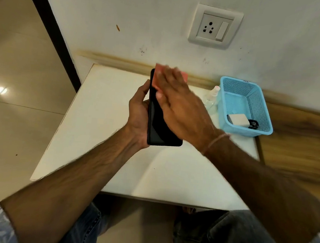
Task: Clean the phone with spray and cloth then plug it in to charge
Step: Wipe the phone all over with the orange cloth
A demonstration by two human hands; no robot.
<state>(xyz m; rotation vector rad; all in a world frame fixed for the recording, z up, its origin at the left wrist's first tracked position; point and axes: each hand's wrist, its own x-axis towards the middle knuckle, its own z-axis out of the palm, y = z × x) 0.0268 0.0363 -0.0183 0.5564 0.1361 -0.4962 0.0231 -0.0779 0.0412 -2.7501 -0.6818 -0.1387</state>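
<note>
Wiping the phone (pixel 158 125) while it is being held up over the table (pixel 101 116).

The left hand (pixel 138 117) is curling round the phone's left edge, probably bracing it against the wiping. The right hand (pixel 178 105) is pressing the pink cloth (pixel 156 80) flat on the upper screen with straight fingers, likely spreading the pressure. The spray bottle (pixel 212 98) is standing just beside the blue basket (pixel 257 102), with the charger (pixel 237 119) lying inside, below the wall socket (pixel 215 26).

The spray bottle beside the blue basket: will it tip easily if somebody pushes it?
Probably yes: the spray bottle looks tall and narrow, so a push near its top may tip it. It seems to be clear plastic, so it is likely light. The basket beside it might stop a fall that way.
</note>
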